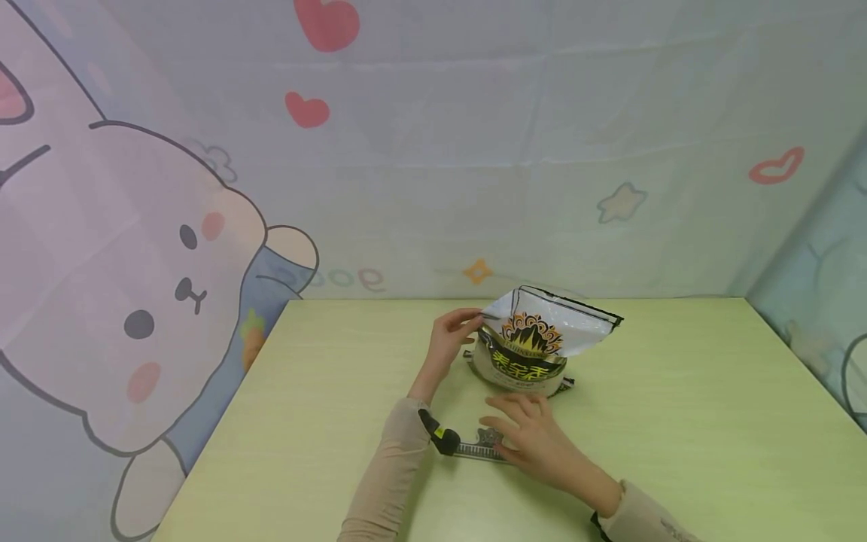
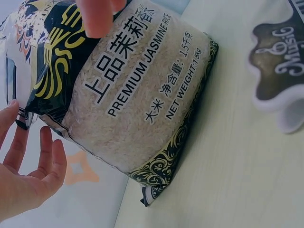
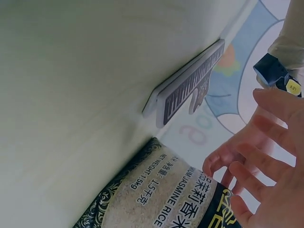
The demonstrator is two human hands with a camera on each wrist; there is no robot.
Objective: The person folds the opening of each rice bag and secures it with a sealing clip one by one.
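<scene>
A bag of jasmine rice stands on the table, its white upper part folded and leaning toward the right. My left hand pinches the bag's upper left edge between thumb and index finger, while its other fingers hang beside the bag in the left wrist view. My right hand is in front of the bag with fingers spread, holding nothing. Below those fingers lies a long clip with a piano-key print, partly hidden in the head view. Its dark, wavy-edged "Music" tab shows in the left wrist view.
The pale green table extends on both sides of the bag. Behind it hangs a cloth backdrop printed with a rabbit, hearts and stars. A dark wrist strap on the left sleeve overlaps the clip's left end in the head view.
</scene>
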